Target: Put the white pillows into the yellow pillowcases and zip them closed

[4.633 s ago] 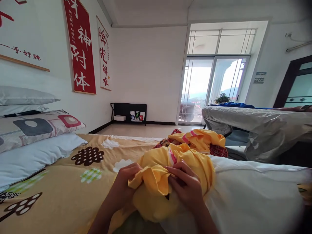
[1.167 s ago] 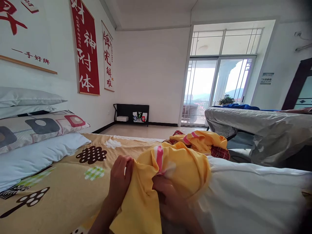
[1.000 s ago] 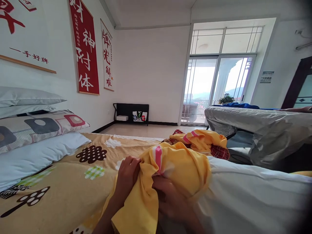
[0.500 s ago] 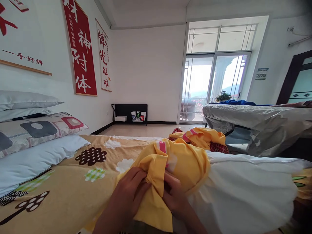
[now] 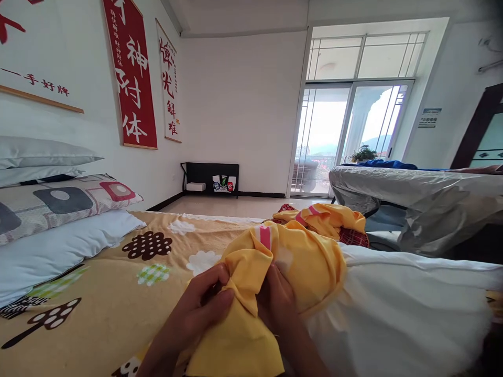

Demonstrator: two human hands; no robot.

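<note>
A yellow fabric cover (image 5: 314, 262) with a pink and white stripe lies bunched on the bed in front of me, its near end gathered into a twisted fold. My left hand (image 5: 200, 301) pinches the left side of that fold between thumb and fingers. On the fold's right side, my right hand (image 5: 280, 296) is closed on the same fabric, its fingertips partly hidden behind the cloth. A puffy white quilt (image 5: 389, 309) spreads to the right, against the yellow fabric. Whether the quilt runs inside the cover cannot be made out.
Patterned tan bedding (image 5: 106, 277) covers the bed. Stacked pillows (image 5: 70, 204) lie at the left. Beyond the quilt is more yellow cloth (image 5: 334, 217) over red plaid fabric. A plastic-covered table (image 5: 432, 188) stands at the right, near a glass sliding door (image 5: 326, 136).
My left hand has shifted slightly left, and the gathered fold is opened out wider. The yellow flap below the hands has spread to the left. The view has tilted down slightly.
</note>
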